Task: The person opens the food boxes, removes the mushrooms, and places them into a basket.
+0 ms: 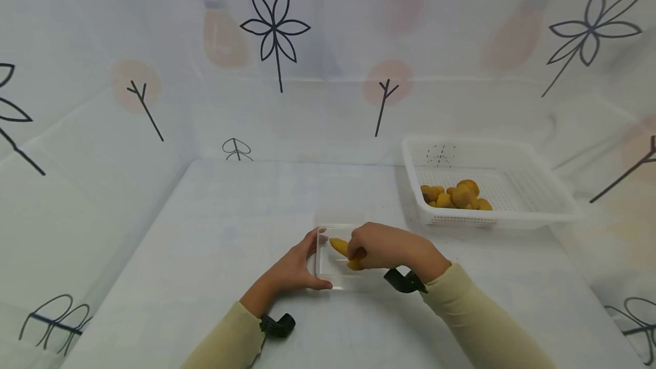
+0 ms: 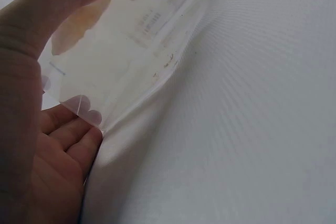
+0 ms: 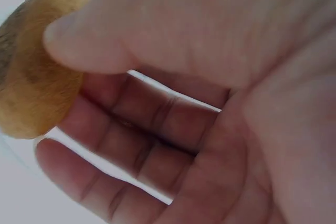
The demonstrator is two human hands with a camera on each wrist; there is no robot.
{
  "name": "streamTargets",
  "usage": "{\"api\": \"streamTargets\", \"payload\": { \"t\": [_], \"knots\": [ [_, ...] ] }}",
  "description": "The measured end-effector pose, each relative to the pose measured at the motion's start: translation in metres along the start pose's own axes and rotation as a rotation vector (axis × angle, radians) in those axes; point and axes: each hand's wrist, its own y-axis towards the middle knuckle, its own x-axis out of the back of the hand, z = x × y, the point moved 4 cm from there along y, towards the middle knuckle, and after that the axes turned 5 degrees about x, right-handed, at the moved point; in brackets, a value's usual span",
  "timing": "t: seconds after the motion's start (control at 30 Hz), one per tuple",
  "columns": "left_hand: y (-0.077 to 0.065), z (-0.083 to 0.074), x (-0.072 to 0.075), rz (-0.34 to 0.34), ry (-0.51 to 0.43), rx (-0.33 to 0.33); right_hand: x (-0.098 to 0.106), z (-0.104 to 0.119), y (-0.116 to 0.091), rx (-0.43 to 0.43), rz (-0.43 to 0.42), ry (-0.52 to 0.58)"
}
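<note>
A clear plastic box (image 1: pixel 332 271) stands on the white table in the head view. My left hand (image 1: pixel 289 269) grips its left end, thumb at the near corner and fingers at the far one. Over the box, my right hand (image 1: pixel 386 246) pinches a yellow-brown knobby piece of ginger (image 1: pixel 339 245) between thumb and fingers. The right wrist view shows the thumb pressed on the rounded ginger (image 3: pixel 31 87). Through the box wall (image 2: pixel 121 72), the left wrist view shows blurred ginger (image 2: pixel 79 30). Whether it touches the box floor I cannot tell.
A white perforated basket (image 1: pixel 533 187) stands at the back right, with several ginger pieces (image 1: pixel 463 193) heaped in its near left corner. White cloth with line drawings (image 1: pixel 328 113) hangs behind and beside the white table (image 1: pixel 205 244).
</note>
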Motion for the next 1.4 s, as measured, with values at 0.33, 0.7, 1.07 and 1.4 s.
{"api": "streamTargets", "payload": {
  "t": [0.33, 0.7, 1.07, 1.4],
  "knots": [
    [0.0, 0.0, -0.001, -0.005, 0.014, 0.04, 0.02, -0.006, -0.025, 0.096, -0.131, 0.002],
    [0.0, 0.001, -0.002, -0.007, 0.012, 0.031, 0.04, -0.009, -0.05, 0.075, -0.192, 0.046],
    [0.0, 0.001, -0.002, -0.006, 0.004, 0.02, 0.071, -0.035, -0.084, -0.047, -0.379, -0.069],
    [0.0, 0.002, -0.002, -0.006, 0.011, 0.023, 0.089, -0.081, -0.109, -0.173, -0.498, -0.058]
  ]
}}
